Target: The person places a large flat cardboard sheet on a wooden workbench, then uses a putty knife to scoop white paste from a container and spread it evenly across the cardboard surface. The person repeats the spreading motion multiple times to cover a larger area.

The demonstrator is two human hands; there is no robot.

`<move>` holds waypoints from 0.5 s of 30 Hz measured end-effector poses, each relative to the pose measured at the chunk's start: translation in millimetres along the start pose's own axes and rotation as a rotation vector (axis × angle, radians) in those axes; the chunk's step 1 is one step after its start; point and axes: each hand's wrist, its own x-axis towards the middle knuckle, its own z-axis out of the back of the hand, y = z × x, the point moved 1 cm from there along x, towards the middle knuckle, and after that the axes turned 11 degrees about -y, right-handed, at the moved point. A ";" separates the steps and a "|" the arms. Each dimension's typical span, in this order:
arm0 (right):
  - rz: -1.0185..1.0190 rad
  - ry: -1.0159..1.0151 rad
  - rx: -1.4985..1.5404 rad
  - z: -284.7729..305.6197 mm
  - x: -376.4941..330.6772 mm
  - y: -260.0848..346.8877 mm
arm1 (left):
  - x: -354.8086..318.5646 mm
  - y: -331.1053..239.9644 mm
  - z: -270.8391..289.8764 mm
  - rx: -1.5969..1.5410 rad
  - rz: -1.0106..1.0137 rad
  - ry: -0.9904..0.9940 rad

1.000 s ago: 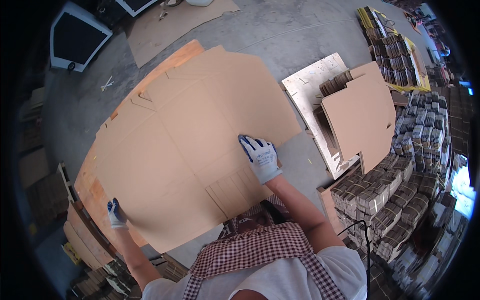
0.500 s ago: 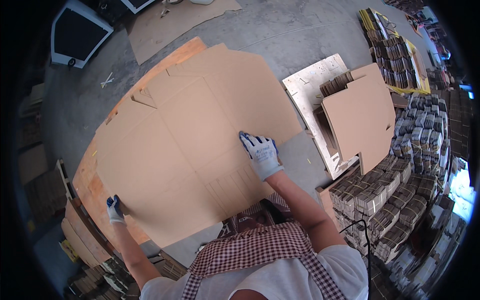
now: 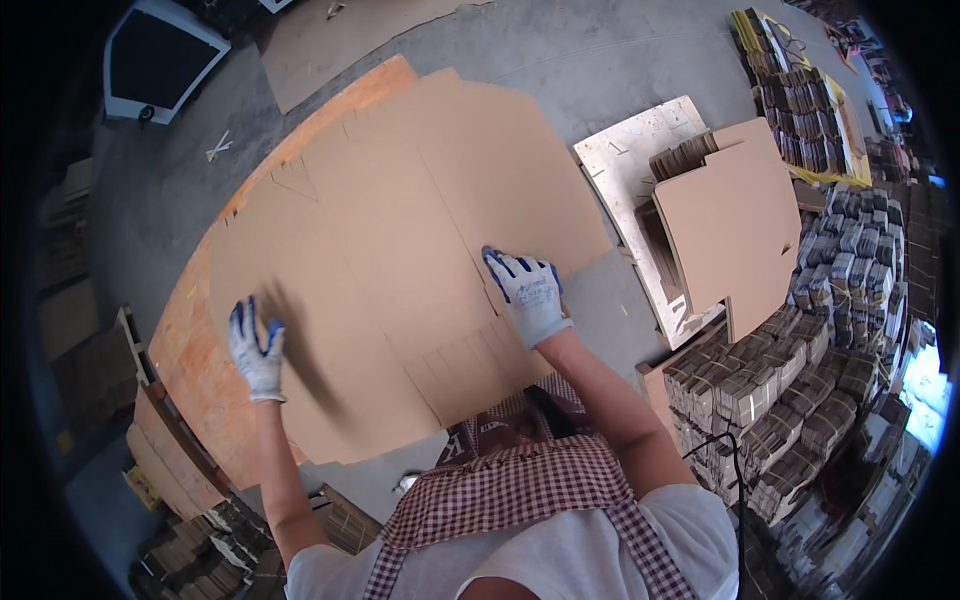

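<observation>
A large brown cardboard sheet (image 3: 400, 240), marked with crease lines and slots, lies in front of me on an orange-brown wooden board (image 3: 190, 345). Over the sheet's left part is my left hand (image 3: 257, 350), in a white glove with blue fingertips. Its fingers are spread and hold nothing; a dark shadow falls on the cardboard beside it. My right hand (image 3: 525, 295), gloved alike, rests on the right part of the sheet near a crease, with its fingers stretched out.
To the right, a pale board (image 3: 625, 150) carries cut cardboard pieces (image 3: 730, 215). Tied cardboard bundles (image 3: 750, 390) are stacked beyond it, and a yellow-edged pallet of bundles (image 3: 800, 110) stands at the far right. A black panel with a white frame (image 3: 165, 65) is at the far left.
My left hand has let go of the sheet's near left edge and moved up and inward over it. The sheet's far-left cut flaps now lie flatter. My right hand stays nearly in place.
</observation>
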 end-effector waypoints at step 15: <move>-0.016 -0.032 0.083 -7.8 2.1 -1.7 | -13.7 -248.5 -79.5 -0.071 -0.517 0.484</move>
